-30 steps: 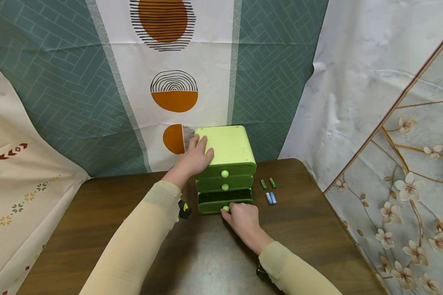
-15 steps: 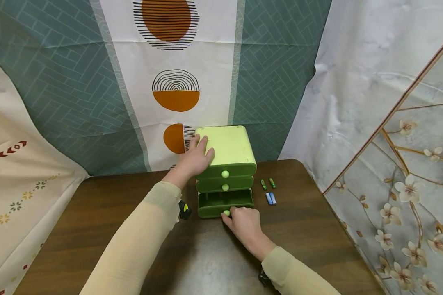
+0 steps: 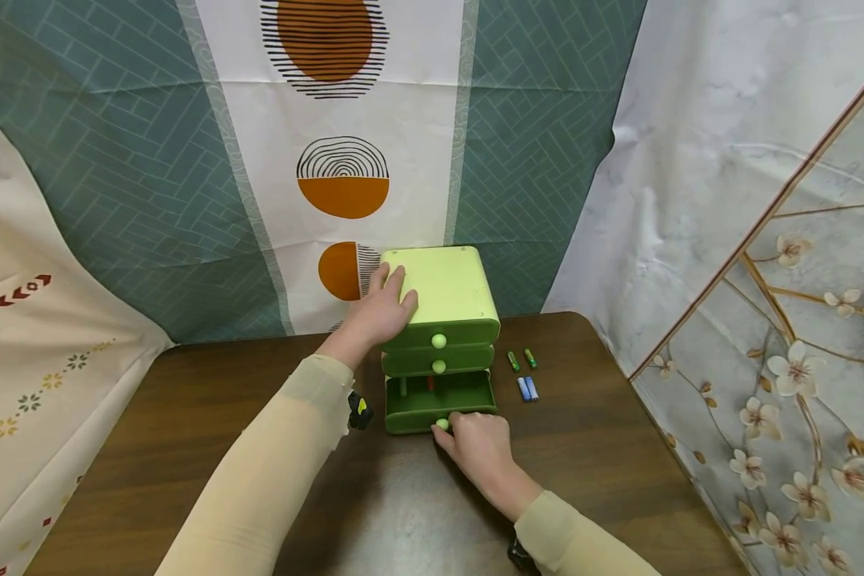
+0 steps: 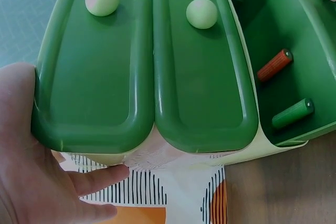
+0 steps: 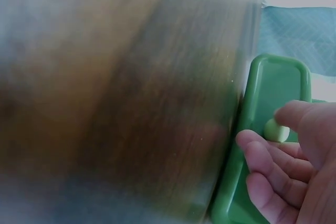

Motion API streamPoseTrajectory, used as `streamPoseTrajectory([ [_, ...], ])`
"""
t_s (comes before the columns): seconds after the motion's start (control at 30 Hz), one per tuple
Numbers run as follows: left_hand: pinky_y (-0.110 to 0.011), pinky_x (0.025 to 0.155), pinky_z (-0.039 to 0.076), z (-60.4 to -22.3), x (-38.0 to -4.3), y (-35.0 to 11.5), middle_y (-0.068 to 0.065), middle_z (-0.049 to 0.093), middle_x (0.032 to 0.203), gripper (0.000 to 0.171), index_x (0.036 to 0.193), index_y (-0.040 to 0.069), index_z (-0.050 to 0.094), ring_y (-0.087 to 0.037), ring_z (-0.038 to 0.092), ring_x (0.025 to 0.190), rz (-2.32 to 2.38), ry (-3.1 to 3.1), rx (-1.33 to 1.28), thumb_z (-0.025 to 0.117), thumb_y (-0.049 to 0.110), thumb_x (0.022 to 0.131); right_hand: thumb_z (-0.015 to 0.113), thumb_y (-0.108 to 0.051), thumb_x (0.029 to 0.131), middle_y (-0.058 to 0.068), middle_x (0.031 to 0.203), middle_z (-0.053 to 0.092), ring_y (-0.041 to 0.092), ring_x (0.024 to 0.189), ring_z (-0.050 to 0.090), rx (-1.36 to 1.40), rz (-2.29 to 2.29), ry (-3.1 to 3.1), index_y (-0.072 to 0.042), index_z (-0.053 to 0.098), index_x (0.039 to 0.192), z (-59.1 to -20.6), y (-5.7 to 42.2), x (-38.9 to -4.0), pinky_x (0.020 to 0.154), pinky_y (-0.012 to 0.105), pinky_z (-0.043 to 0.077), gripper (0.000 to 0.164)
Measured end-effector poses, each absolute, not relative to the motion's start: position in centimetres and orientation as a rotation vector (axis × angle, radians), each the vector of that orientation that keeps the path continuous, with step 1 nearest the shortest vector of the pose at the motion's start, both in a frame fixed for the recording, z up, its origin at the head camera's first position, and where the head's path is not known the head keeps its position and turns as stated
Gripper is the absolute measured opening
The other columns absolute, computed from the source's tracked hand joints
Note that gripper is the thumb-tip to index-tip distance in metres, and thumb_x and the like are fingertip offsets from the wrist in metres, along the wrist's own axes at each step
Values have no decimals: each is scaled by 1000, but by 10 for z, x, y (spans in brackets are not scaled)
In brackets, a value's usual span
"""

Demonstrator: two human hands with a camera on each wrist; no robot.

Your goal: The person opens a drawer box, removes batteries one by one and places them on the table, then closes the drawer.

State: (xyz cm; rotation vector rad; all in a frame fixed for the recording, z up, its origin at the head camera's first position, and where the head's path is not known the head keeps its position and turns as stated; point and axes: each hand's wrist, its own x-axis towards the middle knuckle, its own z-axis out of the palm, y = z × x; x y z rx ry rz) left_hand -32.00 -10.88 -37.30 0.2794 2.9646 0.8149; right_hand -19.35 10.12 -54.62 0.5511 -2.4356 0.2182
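A small light-green cabinet (image 3: 446,280) with dark-green drawers stands at the back of the table. My left hand (image 3: 382,310) rests on its top left edge, thumb on the top and fingers spread. My right hand (image 3: 478,444) pinches the round knob (image 3: 442,424) of the bottom drawer (image 3: 403,422), thumb on one side in the right wrist view (image 5: 276,130). That drawer is pulled out; the upper two are closed. Inside it lie a red battery (image 4: 275,65) and a green battery (image 4: 293,114), both clear in the left wrist view.
On the table right of the cabinet lie two green batteries (image 3: 514,361) and two blue-and-white batteries (image 3: 528,389) side by side. Patterned cloth (image 3: 533,160) hangs close behind the brown table (image 3: 590,448) and along both its sides.
The right hand has drawn the bottom drawer further out towards the person, bringing the batteries inside into sight. The left hand has stayed in place on the cabinet.
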Motion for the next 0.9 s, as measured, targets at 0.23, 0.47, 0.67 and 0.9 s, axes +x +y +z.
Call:
streamPoseTrajectory([
  [0.23,-70,125,27,-375,-324,-109,-5,-8,185,74,180,23,7,-37,18,167,787,2951,256,25,55,116,93,-44,89,-12,48,18,7,39,23,559,225,-2436,-25,32,56,-544,104,-184,43,25,12,72],
  [0.47,-72,123,27,-375,-321,-110,-8,-5,185,74,180,19,10,-42,25,165,831,2959,288,27,53,116,91,-47,91,-11,46,23,8,38,28,562,203,-2475,-25,33,56,-543,107,-174,42,26,14,71],
  [0.67,-72,123,27,-375,-318,-110,-9,-3,185,74,180,18,11,-42,25,165,834,2970,297,27,52,116,91,-48,91,-10,44,27,10,37,30,564,201,-2493,-25,34,55,-542,108,-168,40,28,19,71],
  [0.9,-72,123,28,-375,-318,-110,-10,-2,185,73,180,18,12,-42,24,165,845,2977,308,28,51,117,95,-45,86,-12,45,22,7,40,21,570,234,-2461,-26,31,55,-543,110,-162,41,25,14,73],
])
